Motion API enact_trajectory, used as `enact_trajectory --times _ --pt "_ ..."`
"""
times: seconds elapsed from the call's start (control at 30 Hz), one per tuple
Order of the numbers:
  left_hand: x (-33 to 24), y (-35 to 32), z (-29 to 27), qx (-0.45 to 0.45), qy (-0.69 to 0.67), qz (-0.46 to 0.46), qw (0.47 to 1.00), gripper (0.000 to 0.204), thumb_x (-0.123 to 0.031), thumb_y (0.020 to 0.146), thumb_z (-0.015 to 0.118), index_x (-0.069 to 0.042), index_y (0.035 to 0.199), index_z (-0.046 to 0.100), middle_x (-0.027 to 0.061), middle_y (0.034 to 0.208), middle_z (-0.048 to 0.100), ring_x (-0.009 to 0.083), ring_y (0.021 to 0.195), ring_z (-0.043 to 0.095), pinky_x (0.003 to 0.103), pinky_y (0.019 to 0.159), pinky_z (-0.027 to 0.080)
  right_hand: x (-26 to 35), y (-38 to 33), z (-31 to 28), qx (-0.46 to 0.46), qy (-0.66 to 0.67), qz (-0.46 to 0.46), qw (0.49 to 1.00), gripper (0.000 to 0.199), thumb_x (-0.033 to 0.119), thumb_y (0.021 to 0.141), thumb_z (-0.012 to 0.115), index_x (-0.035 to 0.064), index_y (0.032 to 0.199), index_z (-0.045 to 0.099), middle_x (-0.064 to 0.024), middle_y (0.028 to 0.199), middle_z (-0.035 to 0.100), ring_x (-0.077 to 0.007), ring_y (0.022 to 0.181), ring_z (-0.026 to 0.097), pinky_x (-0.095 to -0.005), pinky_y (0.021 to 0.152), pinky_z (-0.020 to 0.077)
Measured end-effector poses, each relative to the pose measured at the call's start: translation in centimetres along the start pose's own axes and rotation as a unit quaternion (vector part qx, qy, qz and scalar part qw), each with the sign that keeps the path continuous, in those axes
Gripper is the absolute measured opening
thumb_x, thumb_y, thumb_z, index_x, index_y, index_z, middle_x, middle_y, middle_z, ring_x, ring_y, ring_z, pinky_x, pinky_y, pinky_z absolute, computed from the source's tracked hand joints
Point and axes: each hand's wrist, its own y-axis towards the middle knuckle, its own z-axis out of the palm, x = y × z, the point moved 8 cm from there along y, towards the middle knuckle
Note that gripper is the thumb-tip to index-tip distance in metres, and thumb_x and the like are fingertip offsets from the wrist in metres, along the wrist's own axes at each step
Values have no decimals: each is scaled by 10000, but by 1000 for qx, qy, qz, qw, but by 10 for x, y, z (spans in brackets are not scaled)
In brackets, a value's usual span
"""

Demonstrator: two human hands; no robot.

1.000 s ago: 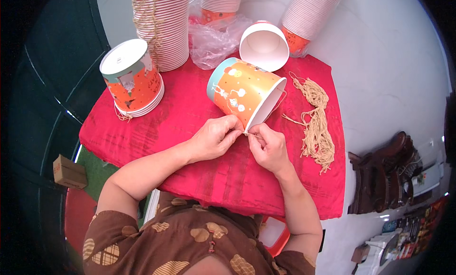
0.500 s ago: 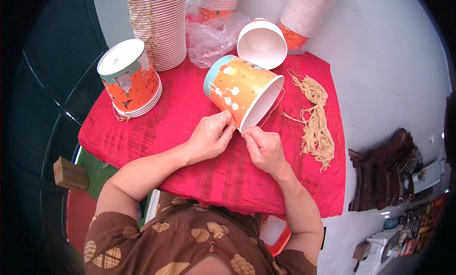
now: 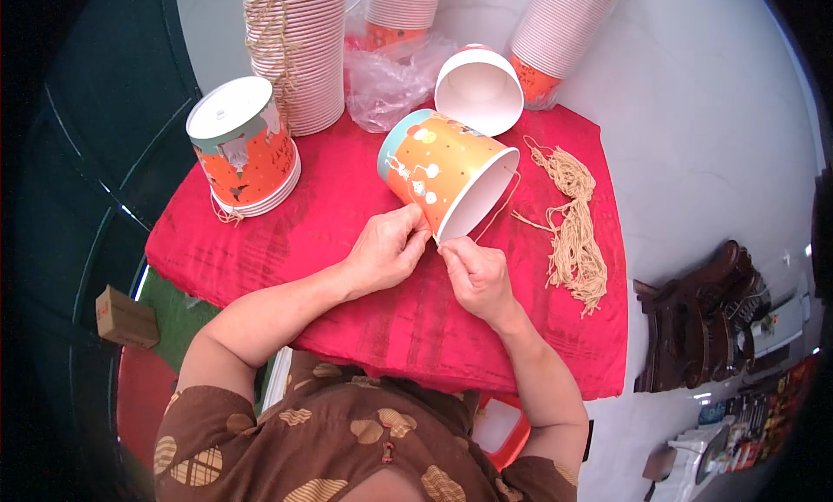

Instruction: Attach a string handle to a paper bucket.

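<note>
An orange paper bucket (image 3: pixel 442 168) with printed figures and a teal base band lies tilted on the red cloth, its white mouth turned to the right. A thin tan string (image 3: pixel 503 209) loops across that mouth. My left hand (image 3: pixel 390 249) is closed in a pinch at the rim's near edge, fingertips against the bucket wall. Close beside it, my right hand (image 3: pixel 477 276) pinches the string at the same part of the rim. The fingers hide where the string meets the bucket. To the right lies a loose bundle of tan strings (image 3: pixel 574 229).
Inverted nested buckets (image 3: pixel 239 155) stand at the left. Behind them rises a tall bucket stack (image 3: pixel 304 59) with strings hanging down it. Clear plastic wrap (image 3: pixel 390 81), an overturned white-lined bucket (image 3: pixel 479 94) and another stack (image 3: pixel 560 33) line the far side of the red-covered table (image 3: pixel 347 328).
The view has shifted slightly, so the table things sit a little lower. Both hands keep their pinch at the rim, with barely any movement.
</note>
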Motion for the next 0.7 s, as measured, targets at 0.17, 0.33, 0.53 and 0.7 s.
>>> enact_trajectory --times 0.17,0.33,0.53,0.7 --pt "24 1 8 73 -149 -85 982 75 -26 880 584 13 833 541 59 702 556 124 640 554 306 578 457 -14 -2 -2 1 31 63 998 52 2 860 612 2 912 604 -179 712 623 -329 626 656 -397 528 499" --pt "28 -1 13 92 -215 -126 964 86 -36 896 580 0 823 551 -18 714 525 49 651 488 244 559 430 -24 -3 -8 -33 -3 71 997 53 -6 858 609 -2 911 608 -185 723 634 -329 638 665 -393 527 502" --pt "32 -2 14 91 -229 -128 961 99 -41 896 577 -7 807 549 -27 706 527 43 643 493 234 552 426 -21 -3 -11 -13 -28 96 995 85 -7 836 616 -6 921 614 -177 717 647 -304 600 664 -368 504 502" --pt "31 -1 14 95 -226 -130 961 105 -44 893 578 -10 799 548 -30 700 533 37 642 491 229 547 420 -23 -4 -11 -4 -13 143 990 138 -9 808 630 3 945 617 -140 688 640 -265 547 643 -345 492 500"
